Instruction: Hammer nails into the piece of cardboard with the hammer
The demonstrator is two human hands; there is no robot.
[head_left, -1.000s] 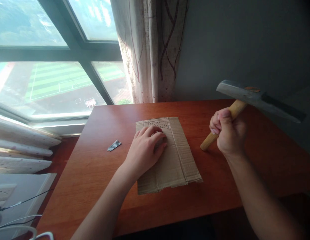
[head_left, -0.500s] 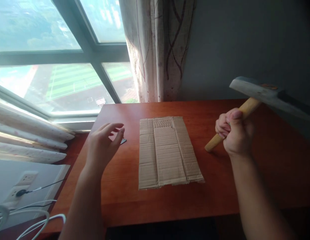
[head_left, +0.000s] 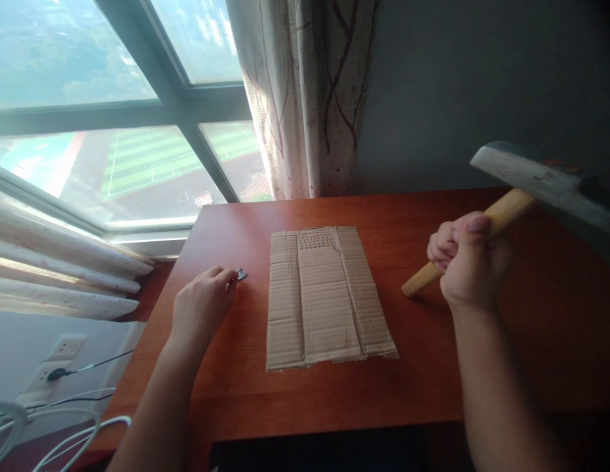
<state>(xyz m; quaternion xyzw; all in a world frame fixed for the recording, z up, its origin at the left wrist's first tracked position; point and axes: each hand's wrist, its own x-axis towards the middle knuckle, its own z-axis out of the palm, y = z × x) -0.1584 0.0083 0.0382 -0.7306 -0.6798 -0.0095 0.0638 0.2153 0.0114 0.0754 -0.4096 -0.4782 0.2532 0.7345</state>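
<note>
My right hand (head_left: 474,262) is wrapped round the wooden handle of a hammer (head_left: 511,206). It is raised over the right side of the table, with the metal head up and to the right and the handle's end pointing down left. On the left, my left hand (head_left: 204,301) reaches down to a small group of thin, dark, shiny metal pieces (head_left: 242,274) lying side by side. Its fingers are pinched together at their near edge; what is between the fingertips is hidden. Between my hands lies a creased cardboard sheet (head_left: 329,295), with rows of small dark dots or holes near its far edge.
The cardboard rests on a reddish-brown wooden table (head_left: 236,393). Behind it hang a patterned curtain (head_left: 289,98) and a grey wall (head_left: 457,85). A window (head_left: 137,164) is at the left. White cables (head_left: 88,436) and a wall socket (head_left: 66,347) are low on the left.
My left hand has lowered to the small metal pieces, and its parted fingers have come together. The hammer in my right hand has moved slightly to the right.
</note>
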